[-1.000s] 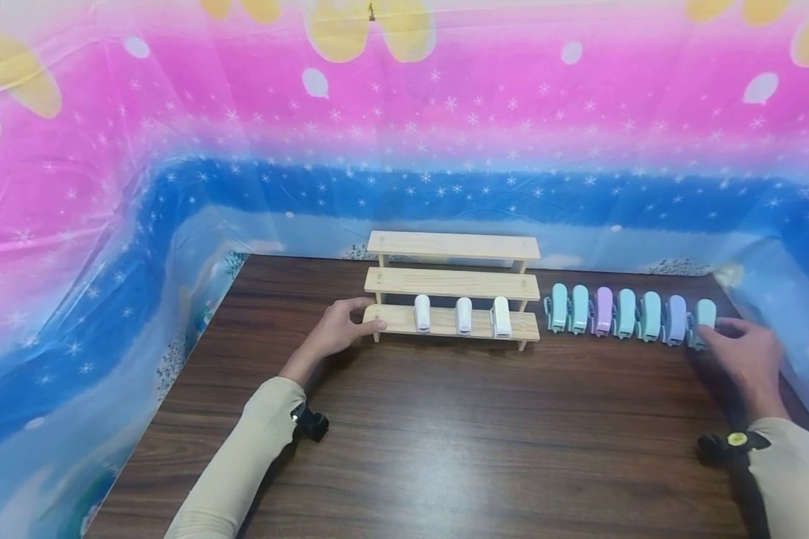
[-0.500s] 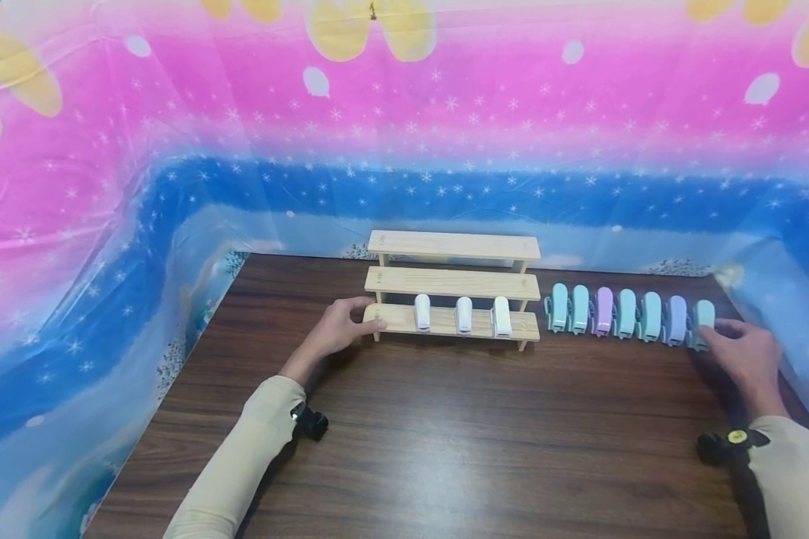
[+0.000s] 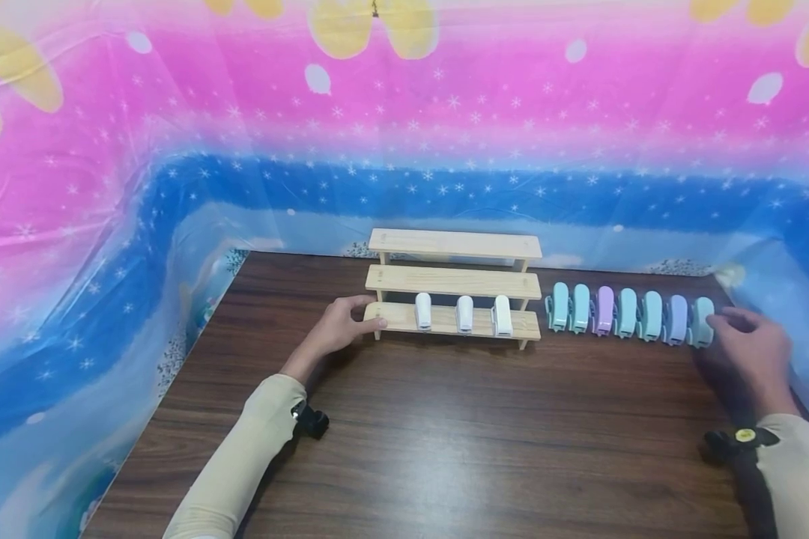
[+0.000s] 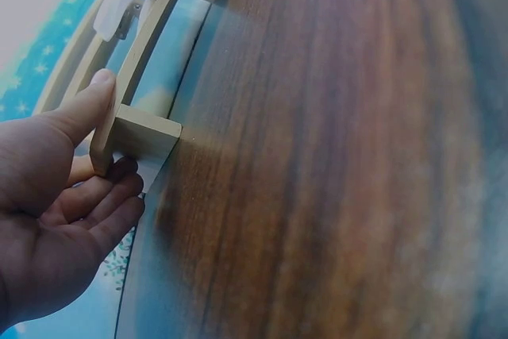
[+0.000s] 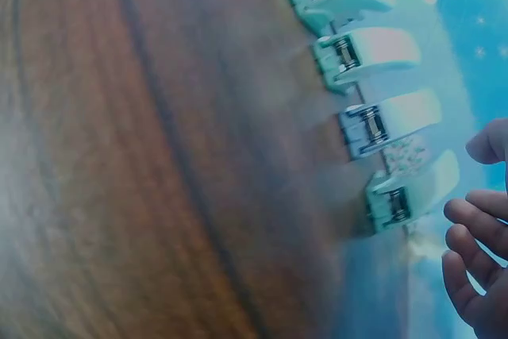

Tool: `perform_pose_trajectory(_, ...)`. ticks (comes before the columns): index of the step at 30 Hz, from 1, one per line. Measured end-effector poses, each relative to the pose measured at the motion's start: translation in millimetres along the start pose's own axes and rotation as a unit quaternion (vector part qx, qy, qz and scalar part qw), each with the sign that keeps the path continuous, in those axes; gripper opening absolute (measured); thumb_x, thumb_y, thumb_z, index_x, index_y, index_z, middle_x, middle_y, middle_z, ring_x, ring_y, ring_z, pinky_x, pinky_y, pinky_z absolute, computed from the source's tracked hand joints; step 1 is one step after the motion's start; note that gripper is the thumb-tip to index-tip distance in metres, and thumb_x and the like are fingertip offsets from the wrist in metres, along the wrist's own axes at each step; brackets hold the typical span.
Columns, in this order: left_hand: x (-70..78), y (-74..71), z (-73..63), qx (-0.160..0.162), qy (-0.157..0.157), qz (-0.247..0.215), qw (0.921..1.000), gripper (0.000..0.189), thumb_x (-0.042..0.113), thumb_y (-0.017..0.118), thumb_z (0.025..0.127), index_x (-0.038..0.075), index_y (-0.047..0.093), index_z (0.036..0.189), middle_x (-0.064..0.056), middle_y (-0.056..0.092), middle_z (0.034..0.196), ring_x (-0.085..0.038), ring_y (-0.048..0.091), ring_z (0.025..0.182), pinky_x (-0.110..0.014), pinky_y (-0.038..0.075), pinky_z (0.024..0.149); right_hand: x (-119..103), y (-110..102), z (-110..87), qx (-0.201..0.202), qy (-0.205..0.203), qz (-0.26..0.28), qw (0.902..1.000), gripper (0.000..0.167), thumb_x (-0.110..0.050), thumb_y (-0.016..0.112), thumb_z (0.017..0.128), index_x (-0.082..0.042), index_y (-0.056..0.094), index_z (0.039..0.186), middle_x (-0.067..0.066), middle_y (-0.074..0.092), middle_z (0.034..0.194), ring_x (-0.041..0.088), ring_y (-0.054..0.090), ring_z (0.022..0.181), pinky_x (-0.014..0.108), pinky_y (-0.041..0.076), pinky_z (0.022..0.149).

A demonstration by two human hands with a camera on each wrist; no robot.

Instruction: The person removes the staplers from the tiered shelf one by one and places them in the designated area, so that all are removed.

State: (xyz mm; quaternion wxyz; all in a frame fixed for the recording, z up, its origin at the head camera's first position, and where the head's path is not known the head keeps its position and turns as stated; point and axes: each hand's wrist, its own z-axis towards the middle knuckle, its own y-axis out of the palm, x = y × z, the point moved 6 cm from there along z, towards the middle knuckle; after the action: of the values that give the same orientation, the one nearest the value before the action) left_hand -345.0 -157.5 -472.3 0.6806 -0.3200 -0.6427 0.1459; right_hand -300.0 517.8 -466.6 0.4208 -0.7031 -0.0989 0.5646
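Observation:
My left hand [image 3: 339, 327] grips the left end of the lowest step of a three-step wooden display stand [image 3: 452, 281], thumb on top and fingers underneath. The left wrist view shows the thumb [image 4: 101, 89] on the step's edge. Three white spring clips [image 3: 464, 314] stand on that lowest step. To the right, a row of upright spring clips stands on the table, mostly mint green with a pink clip [image 3: 604, 311] and a lilac clip [image 3: 676, 320]. My right hand [image 3: 757, 352] is beside the rightmost mint clip [image 5: 409, 196], fingers apart from it in the right wrist view.
The dark wood table [image 3: 445, 449] reaches from the stand toward me. A patterned pink and blue cloth [image 3: 404, 135] hangs behind and at both sides of the table. The row of clips stands close to the stand's right end.
My right hand has let go of the rightmost mint clip and drawn slightly to the right. That clip stands a little closer to the lilac one. My left hand has stayed on the stand.

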Motion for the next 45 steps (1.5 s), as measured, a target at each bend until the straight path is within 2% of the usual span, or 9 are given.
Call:
perform_pose_trajectory(3, 0.7, -0.7, 0.0, 0.000, 0.003, 0.001, 1.0000, 0.063, 0.038, 0.077, 0.093, 0.003, 0.058, 0.143, -0.016, 0.060, 0.143, -0.026, 0.058, 0.118, -0.049, 0.045, 0.103, -9, -6, -2.9, 0.026, -0.013, -0.008, 0.9996, 0.069, -0.055, 0.062, 0.095, -0.008, 0.058, 0.145, 0.000, 0.069, 0.114, 0.018, 0.058, 0.107, 0.032, 0.044, 0.088)
perform_pose_trajectory(5, 1.0, -0.8, 0.0, 0.000, 0.002, 0.001, 1.0000, 0.063, 0.038, 0.077, 0.093, 0.003, 0.058, 0.143, -0.016, 0.059, 0.143, -0.027, 0.057, 0.121, -0.050, 0.045, 0.105, -14, -8, -5.2, 0.030, -0.019, -0.001, 0.9994, 0.068, -0.056, 0.064, 0.094, -0.009, 0.060, 0.143, -0.018, 0.063, 0.096, 0.003, 0.054, 0.093, 0.022, 0.041, 0.078)
perform_pose_trajectory(8, 1.4, -1.1, -0.2, 0.001, 0.001, 0.001, 1.0000, 0.063, 0.038, 0.077, 0.093, 0.003, 0.058, 0.143, -0.016, 0.059, 0.143, -0.027, 0.057, 0.121, -0.051, 0.044, 0.105, -26, -10, -9.6, 0.028, -0.038, 0.011, 0.9988, 0.069, -0.055, 0.067, 0.093, -0.009, 0.059, 0.144, -0.032, 0.053, 0.084, -0.007, 0.051, 0.082, 0.015, 0.041, 0.070)
perform_pose_trajectory(16, 2.2, -0.6, -1.2, 0.000, -0.003, 0.004, 1.0000, 0.063, 0.037, 0.076, 0.093, 0.003, 0.058, 0.143, -0.017, 0.060, 0.142, -0.024, 0.064, 0.100, -0.045, 0.049, 0.095, -67, -7, -30.5, 0.015, -0.099, -0.005, 0.9950, 0.070, -0.058, 0.066, 0.093, -0.009, 0.060, 0.143, -0.010, 0.062, 0.109, -0.007, 0.048, 0.086, 0.018, 0.042, 0.069)
perform_pose_trajectory(24, 1.3, -1.7, -1.9, 0.004, -0.003, 0.004, 1.0000, 0.063, 0.038, 0.076, 0.094, 0.002, 0.058, 0.143, -0.018, 0.059, 0.144, -0.028, 0.058, 0.119, -0.051, 0.045, 0.104, -108, 11, -49.9, 0.025, -0.163, -0.031, 0.9859, 0.065, -0.057, 0.067, 0.093, -0.010, 0.065, 0.139, 0.022, 0.068, 0.122, 0.002, 0.052, 0.084, 0.020, 0.042, 0.065)
perform_pose_trajectory(27, 1.5, -1.2, -1.8, 0.002, -0.002, 0.004, 1.0000, 0.063, 0.038, 0.076, 0.094, 0.003, 0.058, 0.143, -0.017, 0.060, 0.142, -0.026, 0.060, 0.113, -0.049, 0.047, 0.101, -120, 21, -58.9, 0.030, -0.183, -0.029, 0.9822, 0.061, -0.055, 0.068, 0.093, -0.011, 0.067, 0.136, 0.022, 0.069, 0.117, 0.006, 0.054, 0.084, 0.021, 0.041, 0.065)
perform_pose_trajectory(33, 2.7, -1.0, -1.9, -0.001, -0.001, 0.000, 1.0000, 0.062, 0.037, 0.076, 0.094, 0.003, 0.058, 0.142, -0.017, 0.062, 0.140, -0.023, 0.065, 0.093, -0.045, 0.049, 0.094, -141, 44, -76.2, 0.035, -0.234, -0.009, 0.9715, 0.053, -0.051, 0.073, 0.091, -0.012, 0.072, 0.127, 0.017, 0.074, 0.109, -0.004, 0.054, 0.078, 0.014, 0.042, 0.061)
perform_pose_trajectory(40, 1.9, -0.3, -1.7, -0.003, -0.005, 0.001, 1.0000, 0.062, 0.037, 0.076, 0.093, 0.003, 0.058, 0.142, -0.017, 0.062, 0.139, -0.020, 0.066, 0.087, -0.043, 0.052, 0.089, -164, 76, -94.6, 0.015, -0.266, 0.003, 0.9639, 0.050, -0.049, 0.074, 0.091, -0.010, 0.074, 0.122, 0.015, 0.075, 0.105, 0.023, 0.067, 0.083, 0.018, 0.046, 0.058)
perform_pose_trajectory(45, 2.4, -0.7, -2.0, -0.001, -0.003, -0.002, 1.0000, 0.062, 0.036, 0.076, 0.094, 0.002, 0.058, 0.142, -0.018, 0.063, 0.138, -0.019, 0.067, 0.080, -0.042, 0.053, 0.086, -177, 98, -103.7, -0.009, -0.274, 0.006, 0.9616, 0.052, -0.051, 0.073, 0.092, -0.010, 0.074, 0.123, 0.013, 0.075, 0.105, 0.027, 0.068, 0.087, 0.025, 0.049, 0.063)
